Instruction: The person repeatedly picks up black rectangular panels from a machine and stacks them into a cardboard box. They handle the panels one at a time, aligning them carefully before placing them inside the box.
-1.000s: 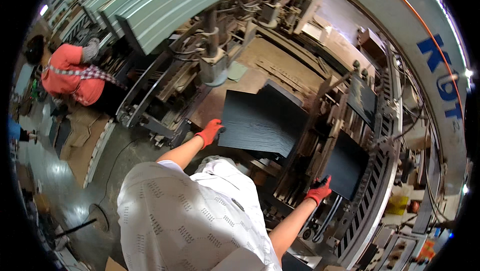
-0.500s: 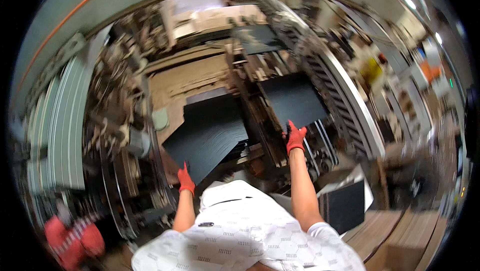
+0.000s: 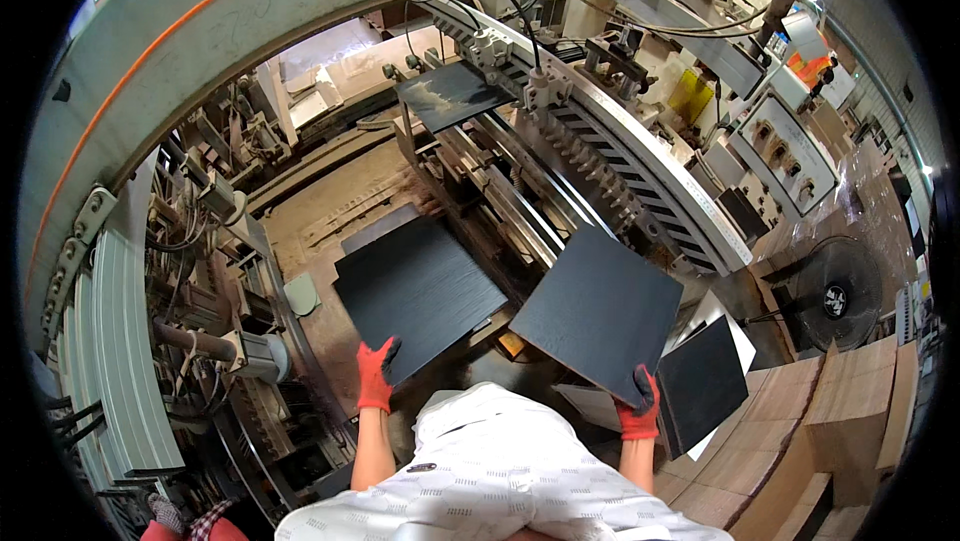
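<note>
My right hand [image 3: 640, 407], in a red glove with a dark palm, grips the near corner of a square black panel [image 3: 600, 311], thumb on top. This panel is held tilted in front of the machine's rails. My left hand [image 3: 377, 373], gloved the same way, holds the near-left edge of another black panel [image 3: 418, 286], its thumb over the edge. That panel lies on top of others, whose edges show beneath it. The left fingers under the edge are hidden.
Metal rails [image 3: 520, 201] lead to a scuffed black panel [image 3: 455, 96] at the back. A slotted beam [image 3: 640, 176] runs along the right. More black panels [image 3: 705, 386] stand beside my right hand, near brown boards [image 3: 760, 431] and a fan [image 3: 835, 296]. Another person's red sleeve [image 3: 180, 531] shows lower left.
My right hand has drawn its panel off the rails, towards me and right. The left panel has turned to sit more squarely over the stack. The view has swung and sharpened.
</note>
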The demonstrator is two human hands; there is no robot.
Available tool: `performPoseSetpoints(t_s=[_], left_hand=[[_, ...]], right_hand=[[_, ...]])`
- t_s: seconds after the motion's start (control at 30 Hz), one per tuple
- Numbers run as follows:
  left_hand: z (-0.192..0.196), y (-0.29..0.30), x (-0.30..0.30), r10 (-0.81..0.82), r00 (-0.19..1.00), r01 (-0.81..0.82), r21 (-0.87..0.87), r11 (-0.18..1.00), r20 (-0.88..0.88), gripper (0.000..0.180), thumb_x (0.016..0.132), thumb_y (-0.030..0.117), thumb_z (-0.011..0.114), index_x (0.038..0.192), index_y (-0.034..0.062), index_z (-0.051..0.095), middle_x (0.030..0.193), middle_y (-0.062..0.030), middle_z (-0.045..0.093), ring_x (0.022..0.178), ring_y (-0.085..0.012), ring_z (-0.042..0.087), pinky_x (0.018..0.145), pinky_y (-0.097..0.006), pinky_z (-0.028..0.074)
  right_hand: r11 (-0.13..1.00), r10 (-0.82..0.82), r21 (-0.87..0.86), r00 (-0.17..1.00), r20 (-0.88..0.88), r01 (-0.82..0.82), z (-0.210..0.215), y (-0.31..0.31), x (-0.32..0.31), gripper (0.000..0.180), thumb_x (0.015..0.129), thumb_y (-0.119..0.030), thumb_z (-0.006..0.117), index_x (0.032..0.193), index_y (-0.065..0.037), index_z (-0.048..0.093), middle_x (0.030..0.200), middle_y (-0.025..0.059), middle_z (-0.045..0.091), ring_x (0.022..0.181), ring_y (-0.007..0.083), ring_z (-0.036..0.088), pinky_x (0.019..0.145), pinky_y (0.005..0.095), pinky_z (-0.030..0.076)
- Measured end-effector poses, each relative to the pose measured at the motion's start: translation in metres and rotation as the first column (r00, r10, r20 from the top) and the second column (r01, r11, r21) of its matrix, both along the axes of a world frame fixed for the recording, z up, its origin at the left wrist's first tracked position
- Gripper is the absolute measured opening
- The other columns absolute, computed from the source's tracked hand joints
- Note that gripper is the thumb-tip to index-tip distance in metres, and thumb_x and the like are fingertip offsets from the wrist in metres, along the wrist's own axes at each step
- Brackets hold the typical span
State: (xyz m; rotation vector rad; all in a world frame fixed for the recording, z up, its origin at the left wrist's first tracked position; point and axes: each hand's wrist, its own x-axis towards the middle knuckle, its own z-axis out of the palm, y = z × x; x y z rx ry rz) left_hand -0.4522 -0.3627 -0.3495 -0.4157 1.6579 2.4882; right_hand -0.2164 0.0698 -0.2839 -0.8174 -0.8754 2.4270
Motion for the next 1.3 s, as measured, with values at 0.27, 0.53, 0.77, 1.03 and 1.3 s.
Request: performPoseSetpoints(t_s=[0.27,0.53,0.77,1.03,1.3], left_hand=[[0.042,0.202,-0.076,-0.204,0.971,0.208,0.021,0.978,-0.121,0.044,0.083,0.010,0.077,0.121,-0.0028,0.058,0.111,-0.0063,0.064,0.097,-0.0153,0.059,0.087,-0.031,0.048],[-0.012,0.331,-0.141,0.039,0.987,-0.054,-0.092,0.994,-0.155,0.042,0.082,0.014,0.079,0.114,-0.0034,0.058,0.106,-0.0097,0.066,0.094,-0.0194,0.060,0.085,-0.034,0.047],[-0.022,0.375,-0.181,0.249,0.957,-0.279,-0.237,0.931,-0.147,0.046,0.080,0.016,0.079,0.112,-0.0056,0.056,0.111,-0.0177,0.066,0.101,-0.0301,0.062,0.092,-0.039,0.047],[-0.025,0.380,-0.185,0.186,0.950,-0.208,-0.063,0.976,-0.250,0.041,0.087,0.017,0.073,0.115,-0.0101,0.061,0.116,-0.0153,0.067,0.098,-0.0231,0.061,0.091,-0.037,0.048],[0.000,0.374,-0.172,0.155,0.967,-0.231,-0.441,0.867,-0.201,0.047,0.085,0.027,0.075,0.109,-0.0115,0.064,0.109,-0.0192,0.070,0.096,-0.0289,0.066,0.088,-0.039,0.049]], right_hand=[[0.938,-0.343,-0.073,0.939,-0.029,0.340,-0.023,0.005,0.050,0.039,0.085,-0.029,0.073,0.117,-0.009,0.065,0.115,0.0110,0.069,0.093,0.0258,0.067,0.068,0.0476,0.059],[0.743,-0.662,0.125,0.750,-0.013,0.658,-0.022,-0.004,0.109,0.043,0.087,-0.030,0.071,0.120,-0.005,0.061,0.121,0.0108,0.064,0.096,0.0261,0.063,0.067,0.0430,0.056],[-0.464,-0.765,0.875,0.561,-0.317,-0.138,-0.079,-0.009,0.202,0.070,0.070,-0.014,0.086,0.131,-0.001,0.055,0.130,0.0166,0.059,0.110,0.0298,0.060,0.087,0.0431,0.056],[0.453,-0.869,0.584,0.481,0.120,0.674,-0.021,-0.011,0.242,0.033,0.091,-0.017,0.069,0.120,-0.007,0.060,0.111,0.0085,0.065,0.089,0.0219,0.063,0.064,0.0327,0.053],[0.728,-0.678,0.378,0.680,0.278,0.572,-0.014,0.037,0.292,0.037,0.090,-0.019,0.069,0.124,-0.007,0.057,0.120,0.0054,0.061,0.105,0.0163,0.060,0.084,0.0313,0.051]])
